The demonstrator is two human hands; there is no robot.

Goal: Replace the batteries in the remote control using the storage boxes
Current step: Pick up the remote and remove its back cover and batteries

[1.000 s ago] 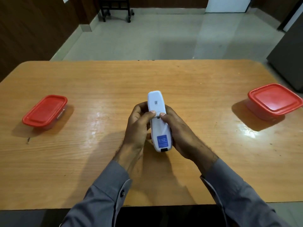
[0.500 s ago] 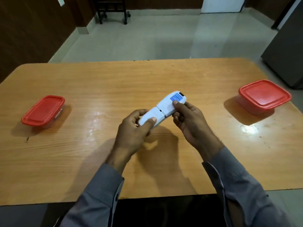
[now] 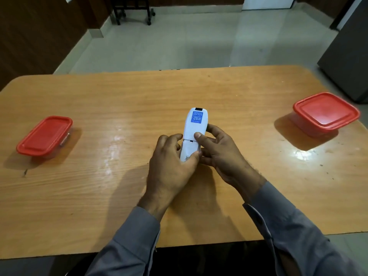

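Both hands grip one white remote control (image 3: 194, 130), back side up (blue label at its far end), just above the wooden table (image 3: 119, 186). The left hand (image 3: 173, 166) clasps its near end; the right hand (image 3: 217, 152) pinches its middle, thumb at the cover seam. Two closed red-lidded storage boxes sit well apart: one (image 3: 44, 136) far left of the left hand, the other (image 3: 326, 114) far right of the right hand.

Grey long sleeves (image 3: 131, 242), buttoned cuffs, bare hands, hairy wrists
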